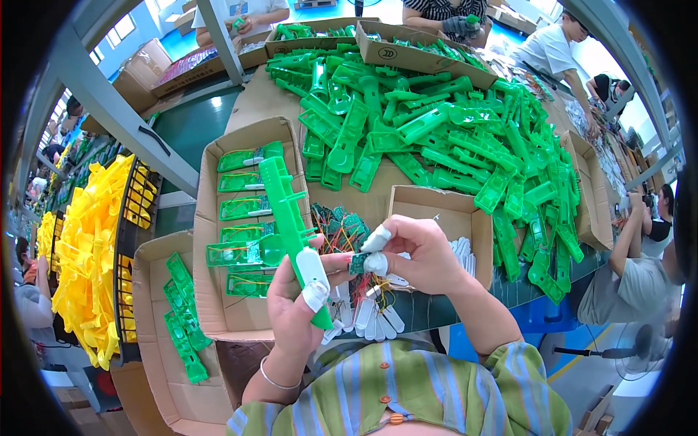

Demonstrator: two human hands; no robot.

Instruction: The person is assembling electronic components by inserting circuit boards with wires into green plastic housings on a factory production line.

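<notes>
A long green plastic housing [280, 200] is gripped in my left hand [289, 301], tilted with its top end leaning left. On its lower part lies a white oval piece [313, 267] under my thumb. My right hand [422, 254] pinches a small green circuit board [357, 263] close to the housing, and the fingertips of my left hand reach its edge. White covers wrap some fingertips. Behind and below my hands is a bundle of circuit boards with thin coloured wires [338, 225], with white oval pieces [378, 320] hanging at the table edge.
Left of my hands, a cardboard tray [243, 320] holds green housings with wired boards; a lower box [156, 349] holds more. A large heap of green housings [429, 123] covers the table. Yellow parts [94, 254] fill a black crate. A small carton [436, 200] holds white pieces. Co-workers sit around.
</notes>
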